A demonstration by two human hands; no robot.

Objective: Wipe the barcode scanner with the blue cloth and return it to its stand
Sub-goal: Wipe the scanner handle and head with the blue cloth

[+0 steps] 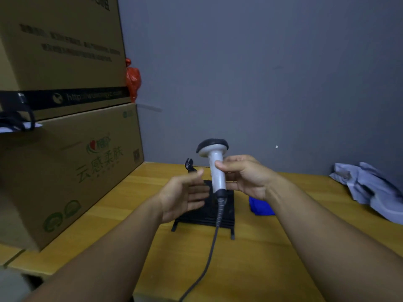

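Where the view begins at the left, two stacked cardboard cartons (65, 127) stand on the wooden table (218, 269); the upper carries a black band printed "http://w…", the rest blurred, and the lower shows green Chinese characters reading 云感柔肤 under a small heart logo, with a QR code at its right edge. Red plastic bag (133, 80): wedged behind the cartons, against the grey wall.

Left hand (185, 198): open, fingers loosely spread, palm turned toward the scanner, holding nothing.

Stand (205, 212): black, flat base with a forked cradle (189, 165) rising at the back, directly under the hands.

Barcode scanner (214, 166): held upright in the air above the stand, dark-capped head uppermost. Pale grey body, probably rigid moulded plastic, light, smooth and somewhat slippery; no legible marking. Best taken at the handle. Its dark cable (209, 251) hangs toward the viewer and will likely drag a little.

Right hand (246, 177): thumb and fingers closed round the scanner handle.

Blue cloth (260, 205): crumpled on the table just right of the stand, partly hidden by the right wrist; soft, limp.

Grey-blue garment (370, 188): heaped at the far right.
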